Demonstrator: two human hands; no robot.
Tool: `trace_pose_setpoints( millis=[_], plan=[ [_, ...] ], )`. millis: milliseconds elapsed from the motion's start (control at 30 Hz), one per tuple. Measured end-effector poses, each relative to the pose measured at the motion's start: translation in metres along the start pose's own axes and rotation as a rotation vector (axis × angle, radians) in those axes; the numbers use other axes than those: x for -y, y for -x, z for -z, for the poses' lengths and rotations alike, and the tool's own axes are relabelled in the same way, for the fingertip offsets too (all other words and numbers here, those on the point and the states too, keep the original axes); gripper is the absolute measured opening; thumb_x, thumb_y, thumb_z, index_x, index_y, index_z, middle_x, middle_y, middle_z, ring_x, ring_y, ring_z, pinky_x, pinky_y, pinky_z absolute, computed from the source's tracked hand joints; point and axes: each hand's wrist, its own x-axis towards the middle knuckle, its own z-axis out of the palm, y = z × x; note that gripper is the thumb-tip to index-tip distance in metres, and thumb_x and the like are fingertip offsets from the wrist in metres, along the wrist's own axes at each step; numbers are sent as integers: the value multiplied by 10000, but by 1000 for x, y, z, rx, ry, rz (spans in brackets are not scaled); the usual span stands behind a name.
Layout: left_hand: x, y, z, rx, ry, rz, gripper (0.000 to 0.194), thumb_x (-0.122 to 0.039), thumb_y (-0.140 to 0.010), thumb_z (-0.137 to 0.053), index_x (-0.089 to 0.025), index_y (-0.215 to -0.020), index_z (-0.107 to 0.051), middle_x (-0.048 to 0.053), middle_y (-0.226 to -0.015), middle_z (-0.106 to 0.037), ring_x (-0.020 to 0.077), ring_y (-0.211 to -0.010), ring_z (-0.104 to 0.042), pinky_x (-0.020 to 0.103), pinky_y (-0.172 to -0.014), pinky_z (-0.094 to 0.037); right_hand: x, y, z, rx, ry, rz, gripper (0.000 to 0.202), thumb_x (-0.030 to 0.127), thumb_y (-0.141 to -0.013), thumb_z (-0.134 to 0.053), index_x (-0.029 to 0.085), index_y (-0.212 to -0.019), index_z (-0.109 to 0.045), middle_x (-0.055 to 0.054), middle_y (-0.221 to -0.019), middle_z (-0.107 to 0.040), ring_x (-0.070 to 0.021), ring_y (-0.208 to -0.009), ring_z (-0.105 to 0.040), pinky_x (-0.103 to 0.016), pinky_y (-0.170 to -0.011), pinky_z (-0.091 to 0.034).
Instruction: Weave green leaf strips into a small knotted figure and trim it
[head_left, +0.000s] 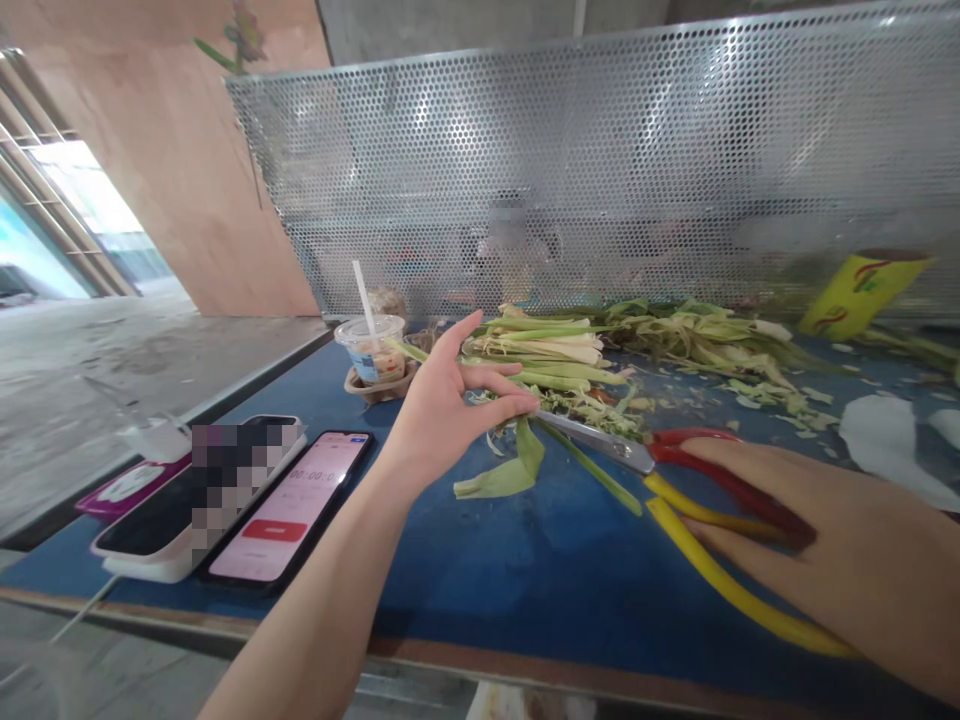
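My left hand [446, 405] pinches a green stem [592, 470] between thumb and fingers, and a broad leaf [510, 475] hangs just below the fingertips. The stem slants down to the right over the blue table. My right hand [832, 540] grips scissors [600, 440] with red and yellow handles. Their blades point left, with the tips at my left thumb; whether the blades are apart is hard to see. Just behind lies a bunch of cut stalks [555, 345], with small leaf scraps around it.
A cup with a straw [375, 350] stands in a cardboard holder behind my left wrist. Two phones [289, 515] [202, 490] lie at the left. Loose leaves [697, 340] and a yellow roll [862, 290] are at the back right, before a perforated metal panel [465, 150].
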Motion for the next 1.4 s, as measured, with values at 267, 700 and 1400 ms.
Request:
trace_pose_setpoints(
  millis=[267,700,1400],
  plan=[
    [3,-1,-1,-63,86,11,989,-204,-644,-745,-104,-1406,-124,-19,-616,-695,261,-1058,-601,463,-980,-394,2,0,-3,4,-9,4,396,473,-716,-496,293,-1064,-552,34,-975,-712,-196,-694,-704,-284,-510,-580],
    [1,1,-2,-92,108,-49,1023,-194,-624,-762,-120,-1417,-119,-49,-581,-683,242,-1118,-562,454,-1049,-335,4,-4,-3,27,-62,-7,401,453,-704,-525,323,-1083,-545,53,-961,-713,-196,-678,-702,-274,-510,-574],
    [6,-3,-5,-102,299,13,928,-180,-680,-721,-53,-1397,-145,-13,-595,-687,239,-1176,-511,434,-1004,-392,12,-13,1,29,-126,23,325,412,-761,-515,230,-1023,-582,24,-819,-737,-168,-555,-685,-225,-430,-526]
  ],
)
